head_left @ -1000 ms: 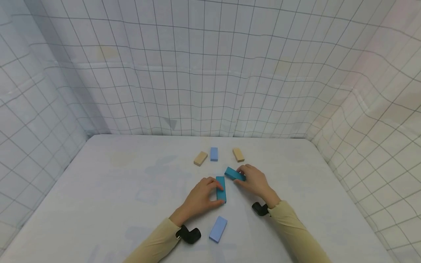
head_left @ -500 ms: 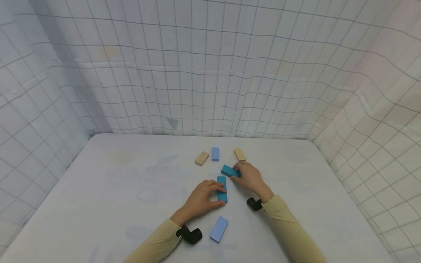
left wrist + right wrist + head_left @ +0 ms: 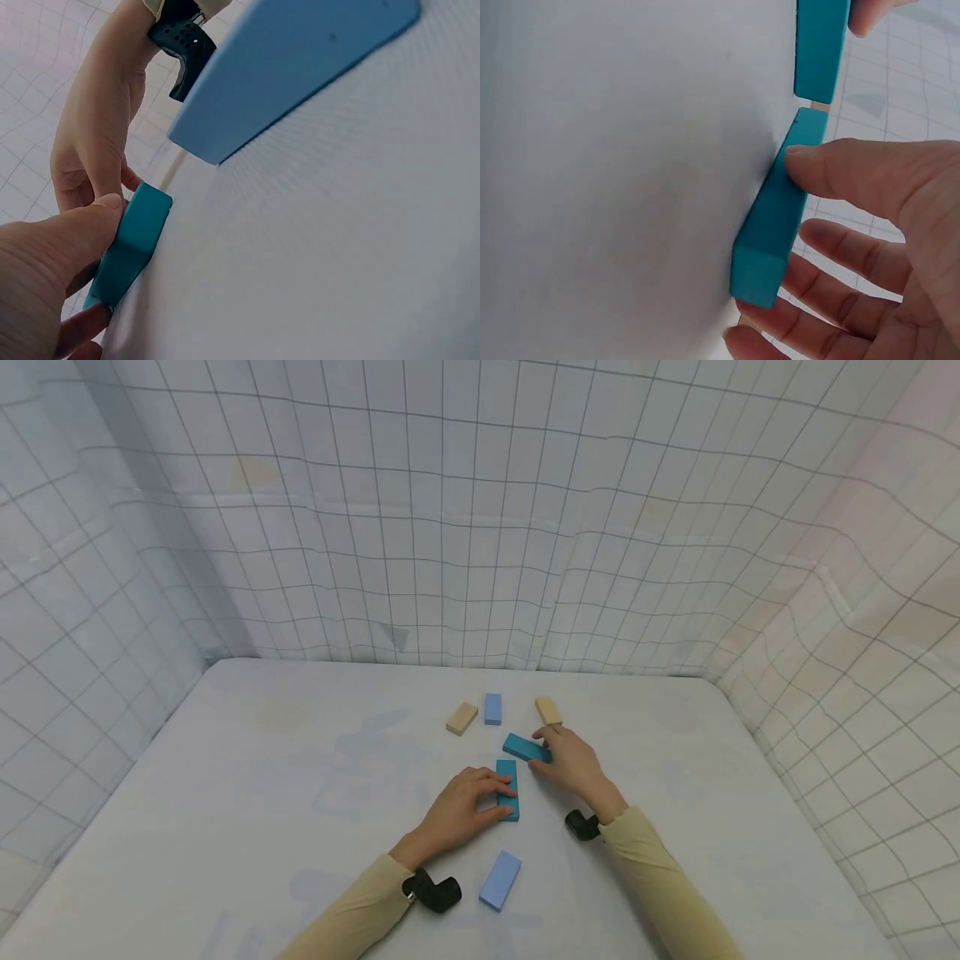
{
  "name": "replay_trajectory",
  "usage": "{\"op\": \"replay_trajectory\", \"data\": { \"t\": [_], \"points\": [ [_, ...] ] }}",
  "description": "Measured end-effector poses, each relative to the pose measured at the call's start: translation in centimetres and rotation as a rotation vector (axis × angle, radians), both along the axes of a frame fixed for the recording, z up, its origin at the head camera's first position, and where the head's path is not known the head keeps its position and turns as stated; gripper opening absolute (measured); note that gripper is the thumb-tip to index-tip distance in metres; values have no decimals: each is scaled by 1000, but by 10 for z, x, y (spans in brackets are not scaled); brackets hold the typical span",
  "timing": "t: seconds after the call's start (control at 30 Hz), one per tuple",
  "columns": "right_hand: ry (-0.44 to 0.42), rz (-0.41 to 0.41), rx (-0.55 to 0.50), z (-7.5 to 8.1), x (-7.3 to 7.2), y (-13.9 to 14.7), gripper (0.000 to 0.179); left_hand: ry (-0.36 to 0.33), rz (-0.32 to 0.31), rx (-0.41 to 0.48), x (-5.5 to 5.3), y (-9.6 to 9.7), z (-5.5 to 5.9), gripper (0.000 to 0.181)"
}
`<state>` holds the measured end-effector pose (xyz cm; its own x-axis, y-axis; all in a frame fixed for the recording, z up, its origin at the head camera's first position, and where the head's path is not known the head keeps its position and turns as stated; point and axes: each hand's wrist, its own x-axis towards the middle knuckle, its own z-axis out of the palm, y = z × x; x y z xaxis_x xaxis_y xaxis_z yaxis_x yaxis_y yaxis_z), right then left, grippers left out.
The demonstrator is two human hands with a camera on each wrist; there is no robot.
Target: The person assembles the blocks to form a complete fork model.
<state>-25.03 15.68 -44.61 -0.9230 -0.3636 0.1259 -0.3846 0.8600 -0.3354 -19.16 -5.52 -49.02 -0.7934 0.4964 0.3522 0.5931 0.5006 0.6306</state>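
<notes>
In the head view two teal rectangular blocks lie near the middle of the white table. My left hand [image 3: 457,806] reaches over the nearer teal block [image 3: 506,767], which points away from me; thumb and fingers hold it at its sides. The farther teal block [image 3: 522,747] lies slanted just beyond, and my right hand [image 3: 573,764] holds its right end. The right wrist view shows that thumb on the slanted teal block [image 3: 769,210], with fingers behind it and a small gap to the other block. In the left wrist view the left thumb touches its teal block [image 3: 135,240].
Behind the hands lie a tan block [image 3: 462,718], a small blue block [image 3: 492,709] and a yellowish block [image 3: 548,710], close to the right fingertips. A light blue block [image 3: 499,881] lies nearer me, between the forearms. A gridded white curtain [image 3: 465,527] surrounds the table.
My right hand has shifted the slanted teal block left and slightly away, closer to the left block's far end; over the last half second it barely moves. My left hand stays in place.
</notes>
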Motion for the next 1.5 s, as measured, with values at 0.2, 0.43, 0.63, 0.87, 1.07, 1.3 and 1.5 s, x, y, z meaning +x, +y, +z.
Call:
{"op": "replay_trajectory", "data": {
  "t": [0.2, 0.43, 0.63, 0.87, 1.07, 1.3, 1.5],
  "points": [
    [-10, 56, -106, 1, 5, 10, 31, 2, 6, -4, -1, 0, -2, 23],
    [-44, 60, -132, -1, 1, 9, 29, 6, 7, 3, -1, 0, -1, 23],
    [-20, 98, -108, 0, -1, 2, 30, 19, 1, 22, -1, 0, -2, 23],
    [-22, 127, -89, 1, -1, -7, 34, 19, -14, 55, 0, -1, -1, 22],
    [37, 113, 2, 0, 5, -6, 36, 9, -20, 48, 0, 0, 0, 21],
    [66, 94, 12, 2, 8, -8, 32, 9, -12, 43, -2, 0, -1, 22],
    [68, 129, -38, -1, 5, -8, 30, 0, -13, 42, -1, 0, -2, 22]
  ]
}}
